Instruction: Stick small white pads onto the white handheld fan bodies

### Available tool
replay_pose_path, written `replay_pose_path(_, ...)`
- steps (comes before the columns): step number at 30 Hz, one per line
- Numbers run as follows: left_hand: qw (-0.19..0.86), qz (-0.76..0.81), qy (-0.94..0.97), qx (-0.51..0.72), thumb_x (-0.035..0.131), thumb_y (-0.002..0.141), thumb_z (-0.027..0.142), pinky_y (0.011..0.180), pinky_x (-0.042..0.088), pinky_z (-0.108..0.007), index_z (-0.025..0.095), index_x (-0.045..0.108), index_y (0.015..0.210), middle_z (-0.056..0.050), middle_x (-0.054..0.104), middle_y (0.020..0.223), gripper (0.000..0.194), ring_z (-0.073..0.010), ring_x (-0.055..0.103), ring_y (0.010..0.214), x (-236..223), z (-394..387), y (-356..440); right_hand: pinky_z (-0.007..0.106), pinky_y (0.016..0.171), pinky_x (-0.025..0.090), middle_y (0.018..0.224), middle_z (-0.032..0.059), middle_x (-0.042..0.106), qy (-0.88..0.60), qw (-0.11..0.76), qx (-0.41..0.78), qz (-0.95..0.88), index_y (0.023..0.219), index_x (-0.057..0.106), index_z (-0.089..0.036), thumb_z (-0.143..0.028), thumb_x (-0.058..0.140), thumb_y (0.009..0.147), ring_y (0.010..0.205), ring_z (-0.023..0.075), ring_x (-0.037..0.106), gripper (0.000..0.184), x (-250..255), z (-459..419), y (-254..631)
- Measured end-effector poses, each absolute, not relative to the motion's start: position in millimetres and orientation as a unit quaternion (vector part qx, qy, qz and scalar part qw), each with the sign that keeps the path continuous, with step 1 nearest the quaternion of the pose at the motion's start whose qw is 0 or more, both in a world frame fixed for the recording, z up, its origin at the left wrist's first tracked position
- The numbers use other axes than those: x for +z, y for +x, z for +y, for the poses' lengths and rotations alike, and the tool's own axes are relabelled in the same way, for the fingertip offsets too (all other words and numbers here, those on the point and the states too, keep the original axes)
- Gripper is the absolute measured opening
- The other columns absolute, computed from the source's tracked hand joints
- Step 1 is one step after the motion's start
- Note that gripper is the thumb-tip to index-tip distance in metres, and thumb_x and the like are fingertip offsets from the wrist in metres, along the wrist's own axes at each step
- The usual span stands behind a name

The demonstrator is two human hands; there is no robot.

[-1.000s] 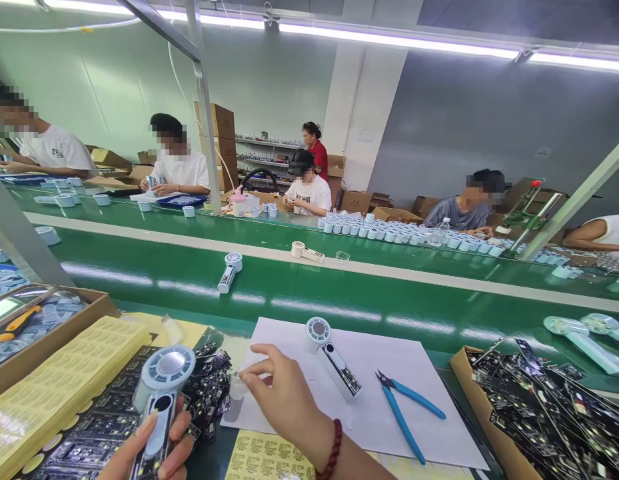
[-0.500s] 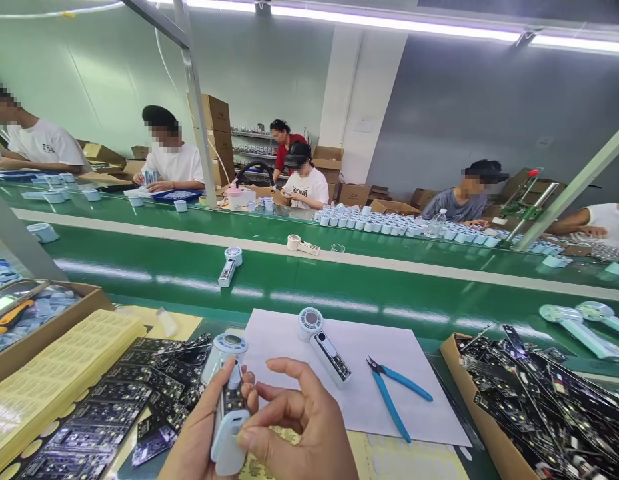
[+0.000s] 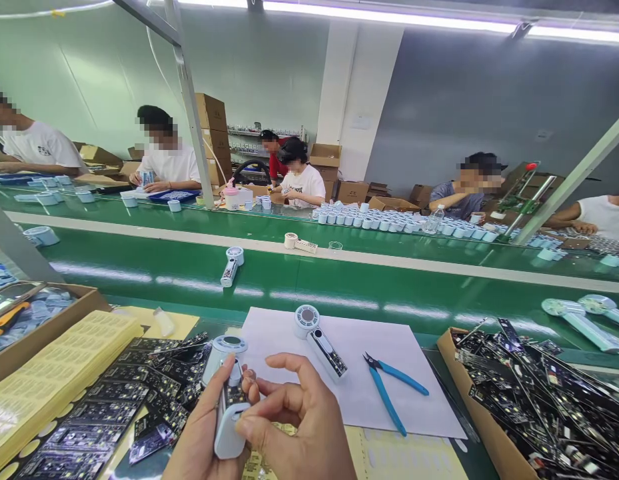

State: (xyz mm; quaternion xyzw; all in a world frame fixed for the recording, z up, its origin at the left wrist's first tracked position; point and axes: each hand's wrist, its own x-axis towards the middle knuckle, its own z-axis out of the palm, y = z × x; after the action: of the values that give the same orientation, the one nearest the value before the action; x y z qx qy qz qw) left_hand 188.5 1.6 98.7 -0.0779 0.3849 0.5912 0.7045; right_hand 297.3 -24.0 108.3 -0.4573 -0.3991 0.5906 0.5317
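My left hand (image 3: 202, 437) grips a small pale-blue handheld fan (image 3: 226, 393) by its handle, round head pointing away from me. My right hand (image 3: 299, 427) rests against the fan's handle, thumb and fingertips pinched on its open front where a dark circuit board shows. A second fan (image 3: 319, 340) with an exposed board lies on a white paper sheet (image 3: 429, 393) just beyond my hands. Blue-handled cutters (image 3: 389, 387) lie to its right on the same sheet.
Black circuit-board panels (image 3: 104, 413) and yellow label sheets (image 3: 54, 373) lie at the left. A cardboard box of loose boards (image 3: 539, 407) stands at the right. One fan (image 3: 230, 263) rides the green conveyor belt (image 3: 339, 287). Several people sit along the far side.
My left hand brought the fan from the lower left to the centre. My right hand left the paper sheet and closed on the fan's handle. In the last half second little moved.
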Motion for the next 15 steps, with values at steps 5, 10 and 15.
replay_pose_path(5, 0.723, 0.382, -0.118, 0.563, 0.064, 0.090, 0.017, 0.049, 0.058, -0.016, 0.018, 0.060, 0.089, 0.001, 0.060, 0.072, 0.005, -0.0105, 0.064, 0.055, 104, -1, 193, 0.039, 0.103, 0.055, 0.076, -0.0021, 0.080, -0.460, 0.550, 0.504, -0.483, 0.109, 0.067, -0.026, -0.012, 0.075, 0.066, 0.109, 0.0265, 0.075, 0.046, 102, -32, 296)
replay_pose_path(10, 0.737, 0.386, -0.216, 0.512, 0.052, 0.099, 0.021, 0.040, 0.052, -0.012, 0.017, 0.060, 0.088, 0.001, 0.059, 0.065, 0.014, -0.0076, 0.059, 0.041, 125, -5, 207, 0.031, 0.079, 0.061, 0.114, 0.0034, 0.074, -0.484, 0.555, 0.402, -0.545, 0.130, 0.061, -0.030, -0.015, 0.080, 0.063, 0.099, 0.0248, 0.074, 0.071, 94, -35, 299)
replay_pose_path(15, 0.762, 0.410, -0.125, 0.486, 0.054, 0.098, 0.016, 0.042, 0.055, -0.015, 0.013, 0.066, 0.095, -0.002, 0.062, 0.065, 0.013, -0.0078, 0.059, 0.042, 126, -19, 209, 0.026, 0.059, 0.055, 0.122, 0.0096, 0.065, -0.502, 0.554, 0.474, -0.466, 0.128, 0.060, -0.024, -0.048, 0.067, 0.086, 0.090, 0.0208, 0.067, 0.049, 74, -29, 344)
